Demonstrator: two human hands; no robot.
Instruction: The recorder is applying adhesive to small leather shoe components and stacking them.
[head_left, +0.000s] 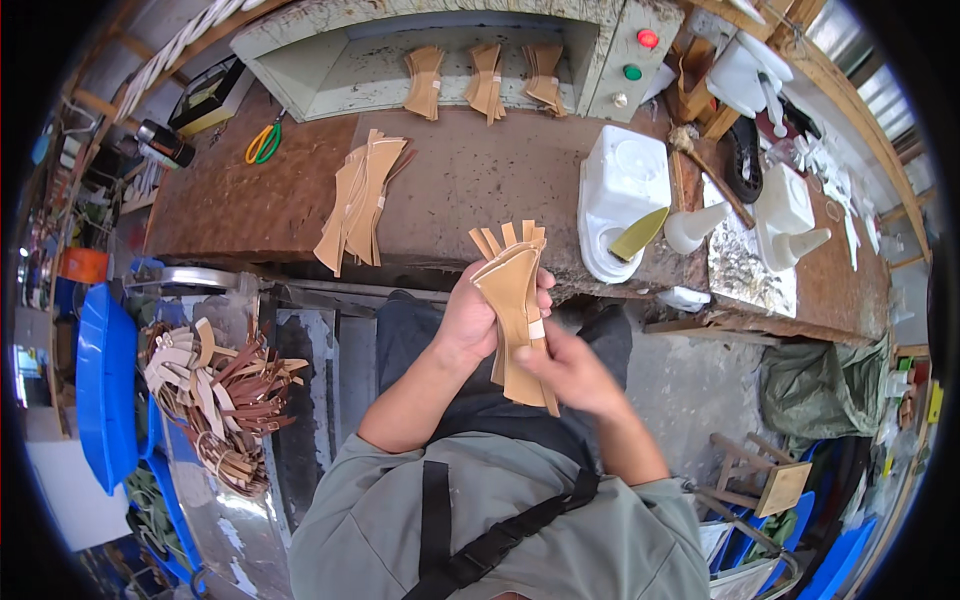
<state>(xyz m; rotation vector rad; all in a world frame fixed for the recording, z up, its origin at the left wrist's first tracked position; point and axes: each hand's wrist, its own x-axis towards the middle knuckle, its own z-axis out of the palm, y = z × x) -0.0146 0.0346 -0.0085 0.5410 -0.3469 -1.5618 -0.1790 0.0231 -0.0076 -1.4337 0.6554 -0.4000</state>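
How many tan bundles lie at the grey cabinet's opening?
3, side by side: the left bundle, the middle bundle and the right bundle, nearest the red button.

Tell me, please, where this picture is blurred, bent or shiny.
Head view: the right hand is smeared, probably by motion, while the left hand looks sharper; head view: the bench has a curving front edge, and the picture corners go black; head view: pale patches, likely glare, on the metal table.

A workshop: stained workbench [480, 165], scissors [273, 130], bundled straps [238, 398]
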